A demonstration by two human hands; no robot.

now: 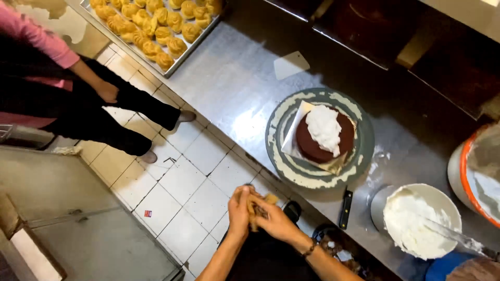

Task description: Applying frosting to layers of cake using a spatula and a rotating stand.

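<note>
Left hand (239,212) and right hand (274,221) clasped together

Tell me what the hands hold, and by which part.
Both the left hand and right hand clasp a crumpled brown cloth between them, bunched around its middle.

A long stainless-steel counter (239,78) bears a round grey cream-smeared turntable (364,136), a metal pastry tray (195,47), a white cream-filled bowl (445,200) and, seemingly, a black-handled knife (345,208).
</note>
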